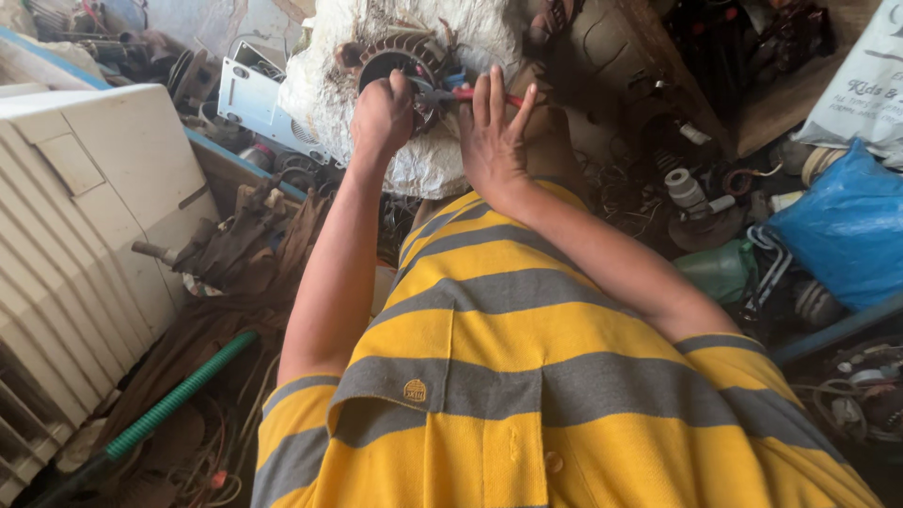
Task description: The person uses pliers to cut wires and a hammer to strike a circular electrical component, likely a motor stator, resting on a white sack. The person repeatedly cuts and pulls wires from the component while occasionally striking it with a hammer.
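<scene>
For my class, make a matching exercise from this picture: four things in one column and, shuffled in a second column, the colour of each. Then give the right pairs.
Things
1. hose on the floor at the left
2. bag at the right
3. handles of the pliers by the right hand
4. ribbed casing at the left

Colours
A. white
B. red
C. green
D. blue

Right pairs: 1-C, 2-D, 3-B, 4-A

The left hand is closed at the round motor part.
</scene>
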A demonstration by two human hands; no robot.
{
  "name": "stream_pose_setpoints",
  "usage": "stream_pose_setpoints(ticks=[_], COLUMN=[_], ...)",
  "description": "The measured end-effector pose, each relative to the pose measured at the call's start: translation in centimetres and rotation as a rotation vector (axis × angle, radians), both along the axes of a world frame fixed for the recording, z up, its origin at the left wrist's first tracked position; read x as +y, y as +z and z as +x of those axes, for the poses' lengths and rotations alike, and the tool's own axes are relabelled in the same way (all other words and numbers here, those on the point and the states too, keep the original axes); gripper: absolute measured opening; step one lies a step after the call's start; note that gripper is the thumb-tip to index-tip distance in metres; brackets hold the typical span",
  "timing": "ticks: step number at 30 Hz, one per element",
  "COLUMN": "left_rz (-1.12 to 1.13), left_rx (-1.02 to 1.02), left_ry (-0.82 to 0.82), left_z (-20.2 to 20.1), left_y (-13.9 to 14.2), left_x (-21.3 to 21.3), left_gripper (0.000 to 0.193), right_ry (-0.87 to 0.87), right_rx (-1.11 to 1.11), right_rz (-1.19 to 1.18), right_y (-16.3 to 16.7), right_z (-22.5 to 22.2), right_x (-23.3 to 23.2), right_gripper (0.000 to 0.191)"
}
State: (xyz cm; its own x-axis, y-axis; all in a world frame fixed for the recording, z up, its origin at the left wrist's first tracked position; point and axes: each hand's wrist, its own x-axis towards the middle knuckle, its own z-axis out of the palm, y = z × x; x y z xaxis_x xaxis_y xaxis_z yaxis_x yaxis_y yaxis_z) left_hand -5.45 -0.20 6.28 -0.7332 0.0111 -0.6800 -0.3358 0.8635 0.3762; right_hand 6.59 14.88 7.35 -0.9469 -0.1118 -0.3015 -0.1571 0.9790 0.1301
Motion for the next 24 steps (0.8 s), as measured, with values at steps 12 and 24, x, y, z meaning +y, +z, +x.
stream_pose_setpoints(ticks=[12,24], left_rz=[0.192,0.753], left_rx=[0.079,-0.115], left_ry=[0.060,0.403], left_z=[-0.1,5.0], left_y=[2.8,8.0], left_x=[-2.1,-7.0], left_gripper=[0.051,0.058], right_ry=[0.032,-0.139], right_rx=[0.097,-0.053], right_rz=[-0.039,-0.622], right_y=[-3.1,2.2], right_z=[-0.1,0.9], right_x=[-0.4,4.4], right_gripper=[0.026,0.052])
